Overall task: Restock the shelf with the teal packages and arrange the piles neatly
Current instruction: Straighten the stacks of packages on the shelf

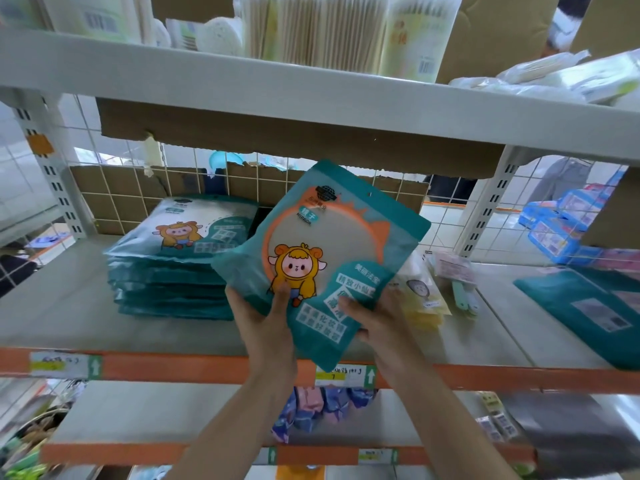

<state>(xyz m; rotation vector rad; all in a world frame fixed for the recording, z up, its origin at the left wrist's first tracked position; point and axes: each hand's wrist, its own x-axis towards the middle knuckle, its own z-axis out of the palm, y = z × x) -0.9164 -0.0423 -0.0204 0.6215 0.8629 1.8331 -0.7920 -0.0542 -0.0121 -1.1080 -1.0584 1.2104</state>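
Above the shelf (86,306), both hands (263,320) grip a tilted teal package (332,244).

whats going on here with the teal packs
A person is restocking. Their left hand and right hand both hold a teal package by its lower end, tilted, in the air above the shelf. A pile of the same packages already lies on the shelf to its left. A flat teal pack lies apart at the far right, and yellow packets sit just behind the right hand.
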